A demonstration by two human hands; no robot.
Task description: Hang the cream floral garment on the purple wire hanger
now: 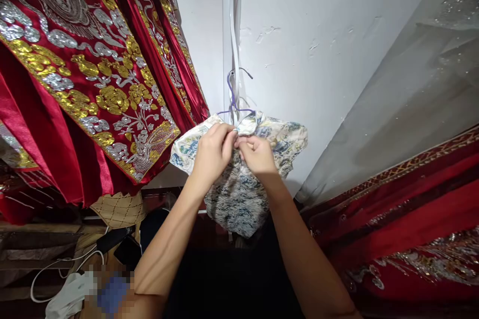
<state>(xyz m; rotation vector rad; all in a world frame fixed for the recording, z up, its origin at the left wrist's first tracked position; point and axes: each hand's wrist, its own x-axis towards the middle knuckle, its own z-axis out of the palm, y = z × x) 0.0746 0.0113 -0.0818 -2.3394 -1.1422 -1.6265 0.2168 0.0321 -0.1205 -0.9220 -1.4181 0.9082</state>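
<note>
Nearest to us, our left forearm (172,232) and right forearm (299,234) extend forward from the lower edge, converging toward the middle of the view. We find the patterned shirt (239,199) directly at the fingers (228,145), its front neckline between the two hands and its body draping below them. Our left hand (211,154) pinches the fabric at the collar (249,124), thumb and forefinger together, back of the hand turned up. Our right hand (260,153) grips the cloth just beside it, fingers curled inward; the two sets of fingertips nearly meet. We cannot make out the exact fastening beneath them.

Beyond the hands, we record a purple hanger (232,93) inside the shirt's neck, its hook at a white strip (231,20) running up the wall (318,35). To the left we note a red garment (112,94) with gold and silver embroidery; to the right, sheer grey fabric (392,109) above red embroidered cloth (422,239). At lower left, we see a white cable (33,284) near white cloth (69,296).
</note>
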